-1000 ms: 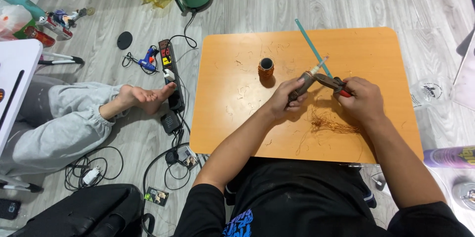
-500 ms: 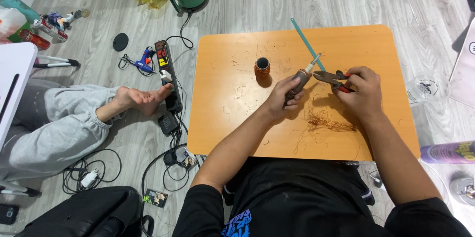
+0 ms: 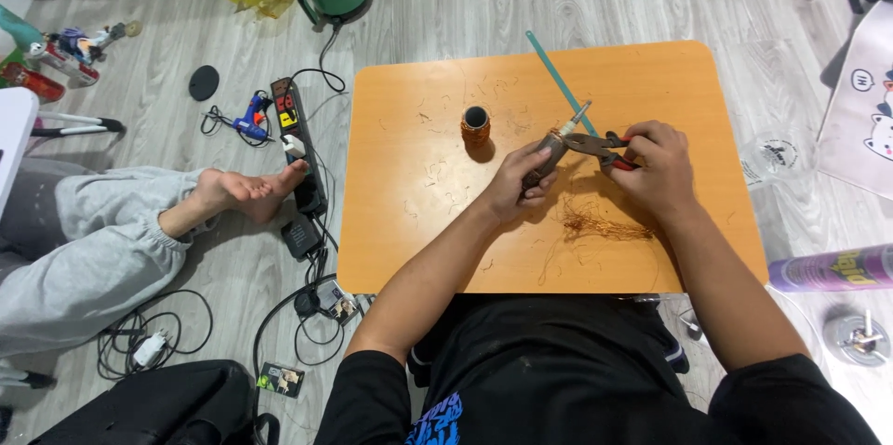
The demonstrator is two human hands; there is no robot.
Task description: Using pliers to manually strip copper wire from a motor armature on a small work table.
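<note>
Gripping the cable (image 3: pixel 551 149) in our left hand (image 3: pixel 521 186), we clamp pliers (image 3: pixel 595 144) with our right hand (image 3: pixel 659 169), stripping its end; pulling steadily seems next.

Dark cable (image 3: pixel 544 159) (copper strands bared) between red-handled pliers (image 3: pixel 595 145)

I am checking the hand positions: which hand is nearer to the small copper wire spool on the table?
Left. The left hand grips a cable just right of the wire spool, with a small gap. The right hand, holding red-handled pliers, is farther right.
</note>
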